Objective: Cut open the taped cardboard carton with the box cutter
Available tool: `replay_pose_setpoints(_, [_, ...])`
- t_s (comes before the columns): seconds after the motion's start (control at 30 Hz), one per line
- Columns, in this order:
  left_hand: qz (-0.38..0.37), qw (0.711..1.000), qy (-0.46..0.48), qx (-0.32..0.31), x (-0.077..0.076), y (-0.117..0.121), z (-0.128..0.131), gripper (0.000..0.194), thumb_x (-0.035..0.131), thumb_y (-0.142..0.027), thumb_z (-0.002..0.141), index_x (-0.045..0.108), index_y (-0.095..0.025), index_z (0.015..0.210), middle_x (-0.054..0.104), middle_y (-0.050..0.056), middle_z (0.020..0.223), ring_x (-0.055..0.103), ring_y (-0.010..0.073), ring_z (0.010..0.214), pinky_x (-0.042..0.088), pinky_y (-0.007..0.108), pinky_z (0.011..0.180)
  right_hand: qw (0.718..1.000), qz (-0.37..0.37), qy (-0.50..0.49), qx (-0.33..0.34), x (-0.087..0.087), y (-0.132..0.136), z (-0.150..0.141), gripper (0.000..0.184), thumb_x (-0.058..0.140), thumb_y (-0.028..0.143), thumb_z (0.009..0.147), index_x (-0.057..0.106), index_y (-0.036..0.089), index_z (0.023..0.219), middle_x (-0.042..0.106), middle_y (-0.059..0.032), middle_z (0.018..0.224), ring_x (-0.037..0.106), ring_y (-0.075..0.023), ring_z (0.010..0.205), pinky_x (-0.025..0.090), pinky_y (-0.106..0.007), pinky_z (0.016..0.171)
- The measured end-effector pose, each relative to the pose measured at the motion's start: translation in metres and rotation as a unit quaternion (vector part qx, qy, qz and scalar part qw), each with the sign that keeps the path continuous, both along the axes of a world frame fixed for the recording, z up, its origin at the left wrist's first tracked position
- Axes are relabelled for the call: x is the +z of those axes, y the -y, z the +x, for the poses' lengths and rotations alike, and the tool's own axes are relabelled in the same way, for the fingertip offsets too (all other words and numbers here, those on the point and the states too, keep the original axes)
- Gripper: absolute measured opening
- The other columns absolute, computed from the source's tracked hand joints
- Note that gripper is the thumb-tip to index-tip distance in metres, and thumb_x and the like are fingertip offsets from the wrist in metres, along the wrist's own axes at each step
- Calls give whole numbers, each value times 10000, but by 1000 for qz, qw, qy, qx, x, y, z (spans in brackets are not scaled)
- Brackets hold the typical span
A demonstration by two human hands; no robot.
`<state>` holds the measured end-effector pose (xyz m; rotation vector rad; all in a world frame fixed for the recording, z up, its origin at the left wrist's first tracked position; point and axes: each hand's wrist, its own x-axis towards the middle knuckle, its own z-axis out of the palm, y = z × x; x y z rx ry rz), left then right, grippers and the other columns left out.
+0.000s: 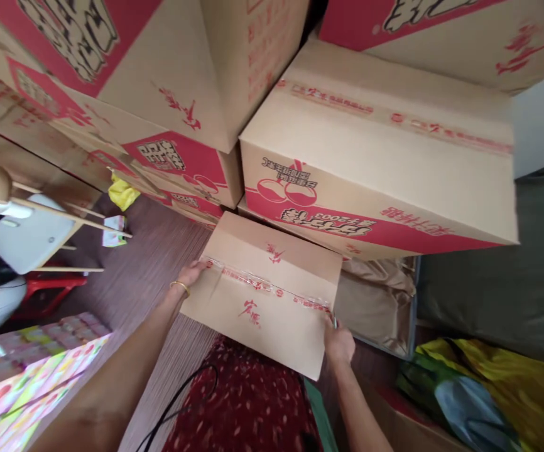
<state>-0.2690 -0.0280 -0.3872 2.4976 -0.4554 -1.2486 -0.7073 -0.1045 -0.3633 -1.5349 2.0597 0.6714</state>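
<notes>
A taped brown cardboard box [262, 292] with red printing lies in front of my body, its top facing up. My left hand [191, 274], with a gold bangle at the wrist, grips its left end near the tape. At the opposite end my right hand [339, 342] is closed on the box's edge; a small shiny thing shows at its fingers, too small to name. The fingertips of both hands are partly hidden by the box's sides. Just beyond stands a larger red-and-brown carton [375, 157], also taped shut.
Stacked cartons [178, 69] rise at the left and back. A satin-lined case [380, 307] lies to the right, near yellow-green bags [489, 389]. At left are a chair [31, 232], a red stool [55, 292], colourful packs [41, 370] and part of a seated person.
</notes>
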Motion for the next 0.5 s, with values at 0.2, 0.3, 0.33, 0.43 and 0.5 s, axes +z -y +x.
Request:
replay_pose_setpoints(0.2, [-8,999,-25,20,-8,-8,5,370,560,-457,764,652,-156,960,688,82,1061,618,252,1007,481,303,796,993,26,9,-115,9,-4,18,501,349,481,961,571,144,1258,634,-163,1116,617,-291,1007,452,-332,778])
replay_pose_setpoints(0.3, [-19,999,-38,25,-11,-11,8,348,576,-422,757,656,-154,964,687,79,1077,619,241,1013,476,288,823,993,26,6,-118,4,-4,14,525,353,503,952,559,145,1276,630,-170,1125,616,-304,998,450,-343,768])
replay_pose_setpoints(0.33, [-23,998,-45,27,-12,-12,9,341,573,-412,761,658,-158,971,689,72,1079,623,231,1009,478,280,827,993,22,7,-119,1,-4,11,524,364,505,947,561,146,1275,634,-169,1116,619,-305,989,450,-344,762])
replay_pose_setpoints(0.43, [-29,997,-61,31,-15,-13,13,355,570,-417,770,662,-175,1014,691,48,1095,632,212,1006,486,268,836,991,6,12,-132,-8,-4,5,523,424,515,924,586,134,1244,660,-167,1049,632,-296,944,452,-333,738])
replay_pose_setpoints(0.5, [-29,997,-63,31,-16,-14,14,383,577,-422,773,659,-179,1057,680,49,1132,624,216,1035,483,273,862,989,-9,20,-146,-10,-3,2,522,472,527,900,612,125,1203,679,-158,984,643,-278,887,452,-311,699])
